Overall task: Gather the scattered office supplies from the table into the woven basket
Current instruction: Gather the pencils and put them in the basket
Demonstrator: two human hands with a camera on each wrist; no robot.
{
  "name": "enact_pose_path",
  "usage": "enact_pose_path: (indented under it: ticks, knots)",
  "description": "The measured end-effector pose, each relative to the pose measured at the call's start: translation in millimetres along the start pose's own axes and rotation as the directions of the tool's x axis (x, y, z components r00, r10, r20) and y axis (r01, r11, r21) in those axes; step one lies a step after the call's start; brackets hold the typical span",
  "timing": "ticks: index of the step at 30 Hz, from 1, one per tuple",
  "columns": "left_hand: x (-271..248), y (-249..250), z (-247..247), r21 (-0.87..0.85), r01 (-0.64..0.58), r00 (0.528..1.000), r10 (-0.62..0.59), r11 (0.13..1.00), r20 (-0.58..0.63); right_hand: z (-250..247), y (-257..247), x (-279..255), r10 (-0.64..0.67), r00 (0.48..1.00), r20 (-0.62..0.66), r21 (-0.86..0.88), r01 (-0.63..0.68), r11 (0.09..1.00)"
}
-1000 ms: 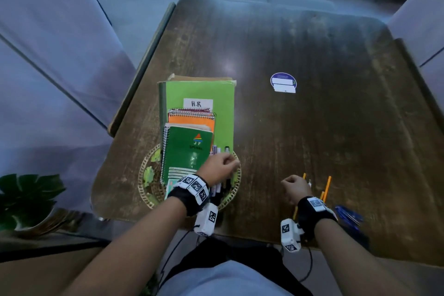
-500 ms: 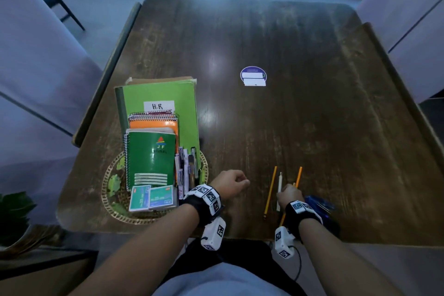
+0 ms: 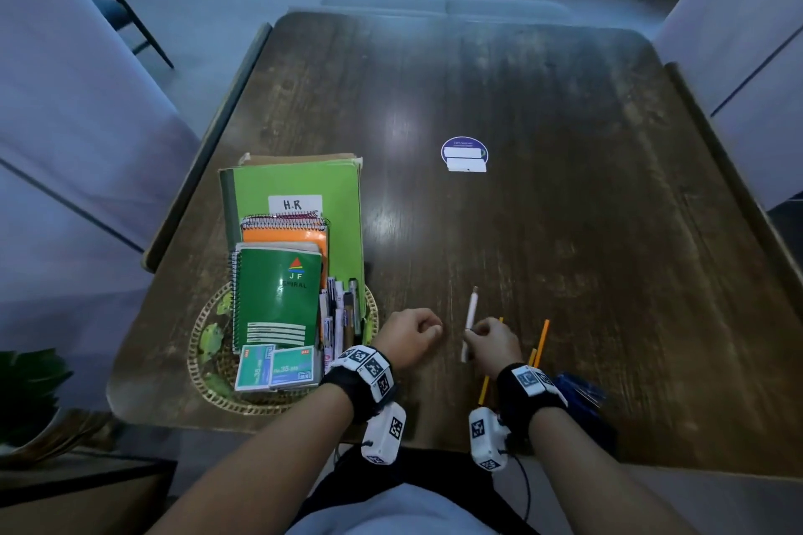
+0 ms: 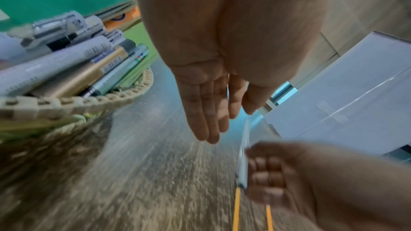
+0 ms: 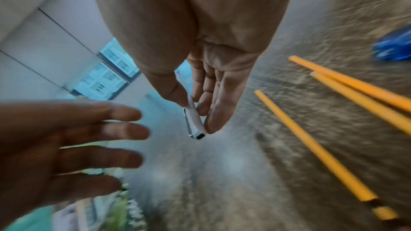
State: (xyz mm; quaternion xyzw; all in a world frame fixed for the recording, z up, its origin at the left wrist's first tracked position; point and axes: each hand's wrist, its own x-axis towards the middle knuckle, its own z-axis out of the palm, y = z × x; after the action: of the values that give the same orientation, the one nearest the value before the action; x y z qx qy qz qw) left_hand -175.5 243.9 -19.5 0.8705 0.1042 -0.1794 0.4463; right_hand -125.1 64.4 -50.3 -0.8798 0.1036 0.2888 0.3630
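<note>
The woven basket sits at the table's front left, holding a green folder, spiral notebooks, markers and two staple boxes. My right hand pinches a white pen between thumb and fingers just above the table; the right wrist view shows the pen in that pinch. My left hand hovers empty between basket and pen, fingers relaxed. Yellow pencils lie on the wood beside my right hand, and they also show in the right wrist view.
A blue packet lies at the front edge behind my right wrist. A round purple sticker is on the table's middle. Pale covered furniture flanks both sides, and a leafy plant stands low at the left.
My left hand left the markers in the basket and moved right towards the right hand. My right hand lifted the white pen from among the pencils.
</note>
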Motion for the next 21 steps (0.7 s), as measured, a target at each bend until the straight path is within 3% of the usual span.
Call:
enact_pose_path:
  ticks: [5,11,21]
  knots:
    - [-2.3,-15.9,-33.9,-0.122,-0.042,0.98,0.017,0.992,-0.199,35.8,-66.6,-20.3,-0.236,0.968,0.084,0.097,0.228,0.969]
    - [-24.3,-65.1,-98.1,-0.205,-0.031,0.924,-0.05,0.978,-0.379,90.0,-124.4,-39.4,-0.379,0.9,0.215,0.149,0.353,0.924]
    - [-82.8,-157.4,-181.5,-0.22,0.192,0.833,-0.277,0.957,-0.479,152.1,-152.8,-38.5,-0.324,0.87,0.373,-0.027,0.359,0.933]
